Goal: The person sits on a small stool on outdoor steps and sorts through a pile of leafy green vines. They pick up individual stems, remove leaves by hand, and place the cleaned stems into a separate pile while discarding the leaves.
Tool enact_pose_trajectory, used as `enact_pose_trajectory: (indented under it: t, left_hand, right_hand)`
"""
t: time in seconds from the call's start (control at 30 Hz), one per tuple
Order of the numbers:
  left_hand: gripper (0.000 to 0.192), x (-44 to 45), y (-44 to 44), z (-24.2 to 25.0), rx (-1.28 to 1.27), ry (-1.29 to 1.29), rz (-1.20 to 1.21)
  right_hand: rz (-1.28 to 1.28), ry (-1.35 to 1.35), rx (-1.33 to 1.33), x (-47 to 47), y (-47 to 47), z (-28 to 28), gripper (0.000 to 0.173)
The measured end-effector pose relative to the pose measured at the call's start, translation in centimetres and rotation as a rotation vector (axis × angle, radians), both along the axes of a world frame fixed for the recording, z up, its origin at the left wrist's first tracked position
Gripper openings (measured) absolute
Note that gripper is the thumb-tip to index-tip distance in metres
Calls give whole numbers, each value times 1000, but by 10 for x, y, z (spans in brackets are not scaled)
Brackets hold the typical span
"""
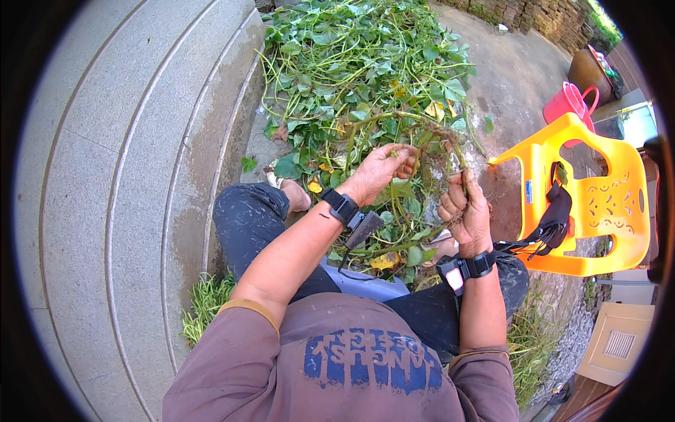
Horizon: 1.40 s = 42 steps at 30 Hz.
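Note:
My right hand (464,208) is closed around a long green leafy vine (398,114). The vine arches up and over to the left, and a tangle of brown hairy roots (444,136) hangs from it just above that hand. Beside it, my left hand (389,164) has its fingers curled, with a short green bit of stem (394,153) showing at the thumb. Whether that bit joins the long vine is hidden by the fingers. Beyond both hands lies a large heap of cut green vines (364,58) with heart-shaped leaves, some of them yellow.
Grey stone steps (132,158) rise along the left. A yellow plastic chair (590,200) stands at the right with a black strap (556,211) on it. Behind it is a pink bucket (569,103). A bluish seat (364,282) shows between my legs.

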<state>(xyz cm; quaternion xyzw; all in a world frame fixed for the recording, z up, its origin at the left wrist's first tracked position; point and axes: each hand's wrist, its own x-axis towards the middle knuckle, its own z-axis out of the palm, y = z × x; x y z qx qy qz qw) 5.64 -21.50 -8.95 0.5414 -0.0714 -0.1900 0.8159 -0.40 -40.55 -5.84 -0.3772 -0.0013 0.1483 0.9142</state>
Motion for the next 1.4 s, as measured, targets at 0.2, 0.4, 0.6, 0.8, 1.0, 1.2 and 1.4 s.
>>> enact_pose_trajectory:
  t: [0.2, 0.4, 0.6, 0.8, 1.0, 1.2, 1.4]
  left_hand:
    - [27, 7, -4, 19, -92, -65, 32]
    - [24, 21, -8, 34, 330, -479, 132]
    - [19, 18, -10, 20, 750, -736, 322]
    - [18, 15, -22, 3, 87, 32, 397]
    - [18, 23, -20, -30, -149, 465, 482]
    - [20, 26, 54, -76, -141, 541, 763]
    - [17, 4, 68, -88, 14, 310, 620]
  right_hand:
    - [24, 13, 16, 0, 0, -3, 34]
    - [21, 40, 21, 0, 0, -3, 34]
    - [18, 72, -56, 0, 4, -1, 33]
    - [28, 83, -140, 6, 20, -9, 29]
    - [36, 165, -240, 12, 41, -24, 27]
    - [-181, 93, -164, 9, 17, -11, 30]
    - [-157, 77, -79, 13, 1, -6, 31]
